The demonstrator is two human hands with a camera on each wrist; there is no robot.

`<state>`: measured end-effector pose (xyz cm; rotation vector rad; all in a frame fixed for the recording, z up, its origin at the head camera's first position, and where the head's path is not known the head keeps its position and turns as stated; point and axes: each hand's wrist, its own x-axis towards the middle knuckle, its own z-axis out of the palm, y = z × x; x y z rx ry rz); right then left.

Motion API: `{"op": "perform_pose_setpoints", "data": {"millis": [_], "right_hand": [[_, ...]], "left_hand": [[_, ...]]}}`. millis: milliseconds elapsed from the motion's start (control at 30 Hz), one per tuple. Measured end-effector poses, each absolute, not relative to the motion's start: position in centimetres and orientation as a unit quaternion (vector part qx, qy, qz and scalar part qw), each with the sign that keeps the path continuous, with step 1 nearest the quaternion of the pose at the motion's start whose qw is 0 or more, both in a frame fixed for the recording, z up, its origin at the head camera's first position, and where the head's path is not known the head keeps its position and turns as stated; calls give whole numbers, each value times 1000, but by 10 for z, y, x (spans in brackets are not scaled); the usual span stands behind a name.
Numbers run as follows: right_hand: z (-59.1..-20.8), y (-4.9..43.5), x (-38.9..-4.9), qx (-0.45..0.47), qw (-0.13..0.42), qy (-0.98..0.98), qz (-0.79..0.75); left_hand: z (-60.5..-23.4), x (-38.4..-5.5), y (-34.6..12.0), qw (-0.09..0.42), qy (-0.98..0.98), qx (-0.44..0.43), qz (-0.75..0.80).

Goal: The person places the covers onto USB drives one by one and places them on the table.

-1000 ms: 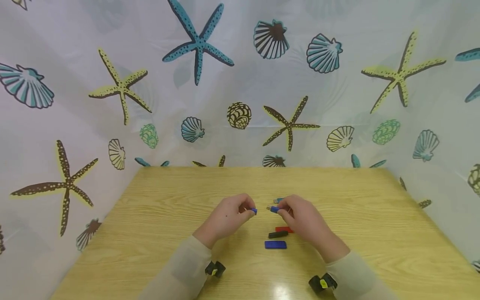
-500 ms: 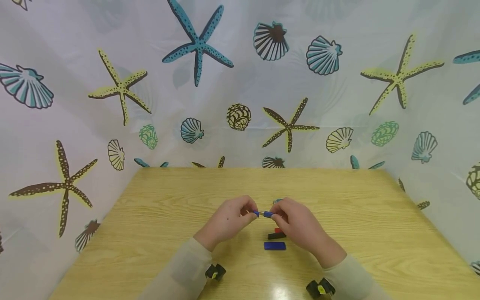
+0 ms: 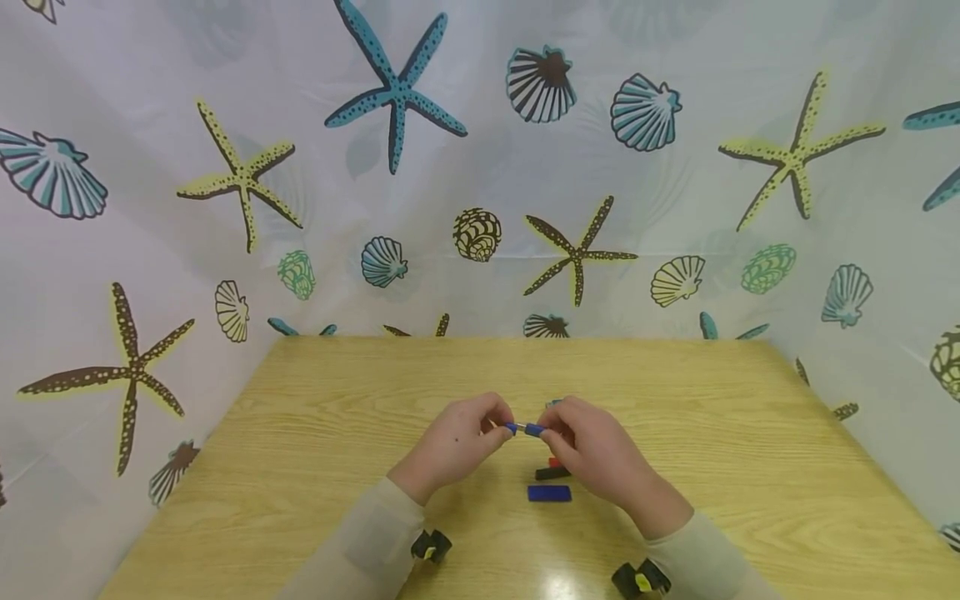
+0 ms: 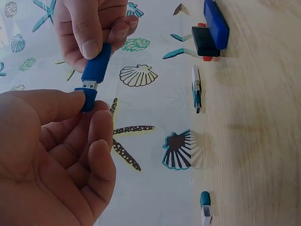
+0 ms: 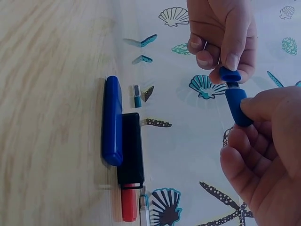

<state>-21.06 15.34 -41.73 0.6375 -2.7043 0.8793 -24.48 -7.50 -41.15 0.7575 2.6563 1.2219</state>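
Note:
My left hand [image 3: 462,433] pinches a small blue cap [image 4: 88,100] between thumb and forefinger. My right hand [image 3: 592,446] grips a blue USB flash drive [image 5: 238,107] by its body, its metal plug [image 4: 90,84] aimed at the cap. In both wrist views the plug's tip is at the cap's mouth, with a short stretch of metal showing between the two blue parts. The hands face each other above the table. The other fingers of each hand curl loosely below the pinch.
On the wooden table [image 3: 360,375], a larger blue stick [image 3: 550,493] lies nearest the person, then a black stick [image 5: 130,148] and a red stick [image 5: 128,205]. Beyond them lies a teal-and-white stick [image 4: 196,89]. Another small teal-and-white piece [image 4: 205,207] lies apart. A shell-patterned curtain [image 3: 480,167] surrounds the table.
The right hand has moved left with the flash drive, closing the gap until the plug meets the cap in the left hand. Over the last half second the hands have hardly moved.

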Motion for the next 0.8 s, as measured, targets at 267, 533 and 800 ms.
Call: {"op": "perform_pose_setpoints", "data": {"millis": [267, 533, 800], "right_hand": [[-417, 154, -210, 225, 113, -918, 307], [-416, 153, -208, 234, 98, -916, 310], [-417, 153, -210, 230, 101, -918, 308]], "left_hand": [[-412, -245, -75, 56, 875, 254, 408], [-413, -245, -74, 47, 876, 262, 402], [-414, -245, -73, 40, 880, 262, 395]]}}
